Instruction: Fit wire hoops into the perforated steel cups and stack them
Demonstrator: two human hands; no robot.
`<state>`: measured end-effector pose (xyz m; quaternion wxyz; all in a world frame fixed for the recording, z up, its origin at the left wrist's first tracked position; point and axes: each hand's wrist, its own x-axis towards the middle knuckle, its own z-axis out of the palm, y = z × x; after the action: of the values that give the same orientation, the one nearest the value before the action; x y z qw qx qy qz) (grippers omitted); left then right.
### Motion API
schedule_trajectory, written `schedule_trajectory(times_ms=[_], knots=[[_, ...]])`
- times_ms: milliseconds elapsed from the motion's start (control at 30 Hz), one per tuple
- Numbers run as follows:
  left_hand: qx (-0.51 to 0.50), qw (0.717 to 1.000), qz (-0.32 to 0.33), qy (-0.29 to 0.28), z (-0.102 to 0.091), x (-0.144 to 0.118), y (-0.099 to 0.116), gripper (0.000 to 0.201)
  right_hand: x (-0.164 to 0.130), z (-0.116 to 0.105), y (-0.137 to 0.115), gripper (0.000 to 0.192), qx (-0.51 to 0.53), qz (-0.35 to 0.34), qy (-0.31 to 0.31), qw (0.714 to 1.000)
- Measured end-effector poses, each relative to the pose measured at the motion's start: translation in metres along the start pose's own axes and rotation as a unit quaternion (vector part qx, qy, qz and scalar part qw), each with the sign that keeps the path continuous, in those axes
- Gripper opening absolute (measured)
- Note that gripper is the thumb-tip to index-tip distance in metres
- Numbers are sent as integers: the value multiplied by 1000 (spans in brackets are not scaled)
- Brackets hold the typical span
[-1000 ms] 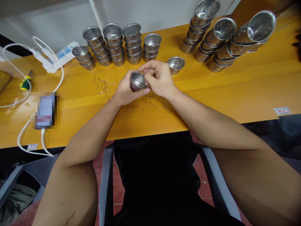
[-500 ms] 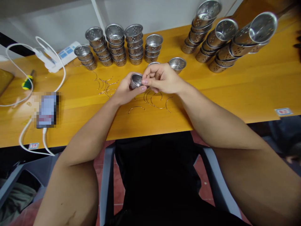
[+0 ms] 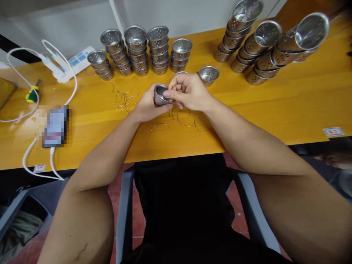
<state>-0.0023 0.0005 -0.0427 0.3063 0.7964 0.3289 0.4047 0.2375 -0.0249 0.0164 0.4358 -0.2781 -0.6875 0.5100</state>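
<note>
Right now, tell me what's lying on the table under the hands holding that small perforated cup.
Loose curved wire pieces lie on the wooden table below the left hand, right hand and perforated cup. The hands cover whatever lies directly beneath them.

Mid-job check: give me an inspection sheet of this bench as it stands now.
Surface: orange wooden bench, glossy.
Job's things: perforated steel cup held over the bench; thin wire bail at its rim; loose wire bails below, more to the left.
Clutter: stacked cups upright, leaning stacks, single cup, screwdriver, phone.
Grippers: left hand grips the cup; right hand pinches the bail.
Cables: white cable from power strip to the phone.
Surroundings: white wall, grey chair.
</note>
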Motion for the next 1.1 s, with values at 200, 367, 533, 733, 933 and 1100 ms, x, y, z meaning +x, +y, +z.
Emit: schedule_trajectory(times_ms=[200,367,533,733,933,1100], knots=[[17,1000,-2,-5,-1,0,-1,86,0,-1,0,76,-6,5,-10,1000],[11,1000,6,-10,-2,1,-4,90,-2,0,1,73,-25,4,-4,1000],[-5,1000,13,7,-3,3,-10,97,0,-1,13,78,-91,-42,48,994],[1,998,11,66,-5,7,-17,97,-1,-8,12,76,-201,-107,100,969],[15,996,34,86,-6,9,-23,100,-6,-4,6,68,-248,-107,63,961],[10,996,37,75,-6,8,-23,102,-6,-2,17,67,-274,-134,36,952]])
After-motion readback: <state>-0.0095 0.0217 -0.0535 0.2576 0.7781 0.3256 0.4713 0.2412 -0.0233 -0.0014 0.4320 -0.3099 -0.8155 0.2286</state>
